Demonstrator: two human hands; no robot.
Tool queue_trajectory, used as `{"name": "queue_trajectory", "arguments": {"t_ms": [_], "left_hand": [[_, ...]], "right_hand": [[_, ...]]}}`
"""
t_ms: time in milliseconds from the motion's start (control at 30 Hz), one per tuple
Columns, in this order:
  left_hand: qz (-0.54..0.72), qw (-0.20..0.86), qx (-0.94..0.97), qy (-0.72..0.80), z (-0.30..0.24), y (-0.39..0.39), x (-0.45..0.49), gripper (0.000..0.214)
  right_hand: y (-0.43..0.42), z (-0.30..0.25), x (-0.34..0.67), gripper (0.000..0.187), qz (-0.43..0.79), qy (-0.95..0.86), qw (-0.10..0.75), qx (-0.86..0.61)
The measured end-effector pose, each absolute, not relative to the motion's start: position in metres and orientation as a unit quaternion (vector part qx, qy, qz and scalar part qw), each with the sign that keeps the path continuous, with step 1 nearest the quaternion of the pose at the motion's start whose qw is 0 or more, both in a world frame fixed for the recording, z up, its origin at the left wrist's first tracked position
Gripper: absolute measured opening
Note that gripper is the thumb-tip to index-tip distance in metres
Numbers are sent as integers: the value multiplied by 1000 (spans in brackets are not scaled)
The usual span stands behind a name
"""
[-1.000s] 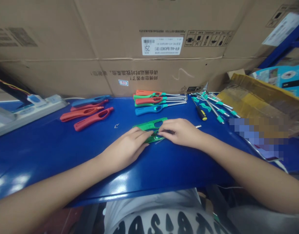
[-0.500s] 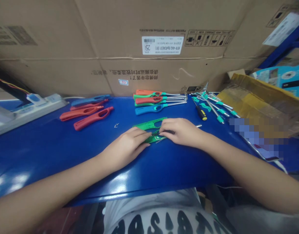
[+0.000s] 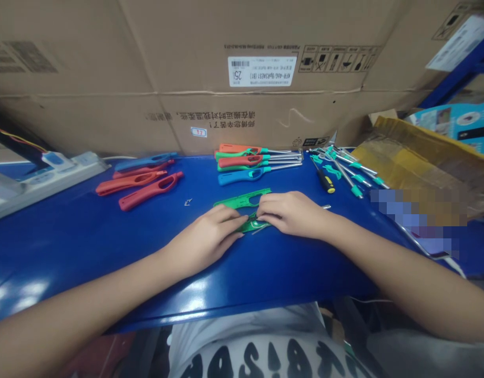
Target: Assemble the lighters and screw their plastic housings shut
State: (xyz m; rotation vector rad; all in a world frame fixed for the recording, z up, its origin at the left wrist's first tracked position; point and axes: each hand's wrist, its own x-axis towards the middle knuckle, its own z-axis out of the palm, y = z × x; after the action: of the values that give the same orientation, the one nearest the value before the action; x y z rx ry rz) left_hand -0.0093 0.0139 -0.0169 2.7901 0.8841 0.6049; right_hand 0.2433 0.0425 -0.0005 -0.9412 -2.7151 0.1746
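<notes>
A green lighter half-shell (image 3: 253, 226) with small parts inside lies on the blue table between my hands. My left hand (image 3: 212, 231) grips its left end, thumb and fingers closed around it. From the right, my right hand (image 3: 287, 212) pinches at the dark inner part near the middle; the exact piece is hidden by the fingertips. A metal tube tip (image 3: 326, 207) shows just beyond the right wrist. Behind the hands lies a second green half-shell (image 3: 236, 201), partly covered by my right fingers.
Whole stick lighters (image 3: 242, 176) lie in a stack at the back. Red and blue handle shells (image 3: 151, 191) are on the left, beside a power strip (image 3: 60, 176). On the right are a screwdriver (image 3: 326, 181), metal tubes with teal fittings (image 3: 354, 184) and a yellow-taped carton (image 3: 423, 163).
Both hands stay at the green half-shell with only slight finger shifts. The metal tube tip beyond my right wrist sits a little farther right and lower.
</notes>
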Motion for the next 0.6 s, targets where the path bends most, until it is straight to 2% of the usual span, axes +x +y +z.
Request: {"name": "queue_trajectory", "arguments": {"t_ms": [267,600], "left_hand": [[125,6,943,310,-9,7,-6,36],[121,46,943,305,-3,8,-7,35]], "right_hand": [[43,6,247,14,72,-933,104,-338],[41,0,241,15,79,-932,121,-331]]}}
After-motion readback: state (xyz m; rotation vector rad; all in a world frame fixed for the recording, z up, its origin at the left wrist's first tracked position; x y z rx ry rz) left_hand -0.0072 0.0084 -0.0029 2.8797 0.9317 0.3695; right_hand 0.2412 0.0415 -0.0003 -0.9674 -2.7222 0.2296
